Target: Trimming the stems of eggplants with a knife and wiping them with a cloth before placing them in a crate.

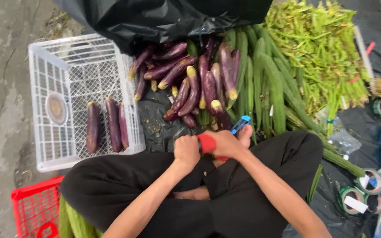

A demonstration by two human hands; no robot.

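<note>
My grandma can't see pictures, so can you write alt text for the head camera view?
A seated person's left hand and right hand grip a red roll of tape beside a blue plastic tape dispenser. Ahead lie a pile of long purple eggplants, and three more rest in a white plastic crate.

Place: my street-market vegetable pitch | eggplants (190, 83), long green gourds (267, 83) and greens (318, 48) heaped on black plastic sheeting (155, 119) | white crate (67, 66) on concrete ground (1, 88) | tape rolls (369, 183) nearby
</note>
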